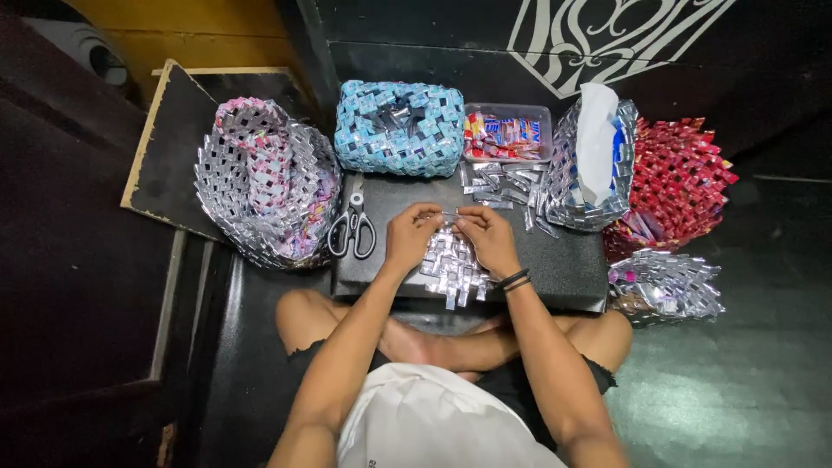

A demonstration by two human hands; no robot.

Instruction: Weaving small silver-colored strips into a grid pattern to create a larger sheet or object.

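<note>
I see the woven silver foil-strip panel [452,264] flat on the low black table [563,260], under both hands. Left hand [409,236] and right hand [487,238] fingertips pinch its top edge, fingers curled together.

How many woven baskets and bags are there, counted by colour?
Silver and pink woven basket: 1
Blue woven bag: 1
Silver woven tissue holder: 1
Red woven piece: 1
Silver woven piece: 1
Total: 5

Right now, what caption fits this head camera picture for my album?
Both hands, left hand and right hand, pinch a silver woven piece beside scissors.
</note>
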